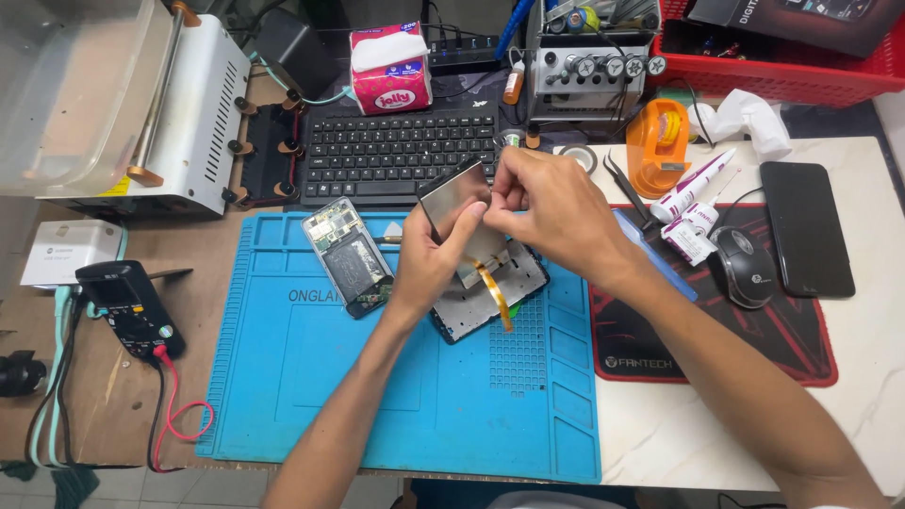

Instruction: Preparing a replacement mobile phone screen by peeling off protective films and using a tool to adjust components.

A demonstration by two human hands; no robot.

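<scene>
My left hand [426,259] holds a thin grey metal panel [454,200] upright above the blue work mat [377,396]. An orange flex ribbon [497,294] hangs from the panel's lower edge. My right hand [556,212] pinches the panel's upper right corner with its fingertips. Under both hands a dark phone frame [490,306] lies flat on the mat. An opened phone body [347,254], its circuit board and battery showing, lies just left of my left hand.
A black keyboard [396,151] sits behind the mat, with a tissue pack [389,68] beyond it. Left are a multimeter [127,306] and a white machine [141,104]. Right lie tweezers [627,188], glue tubes [693,193], an orange tape dispenser [657,132], a mouse [745,267] and a black phone [806,226].
</scene>
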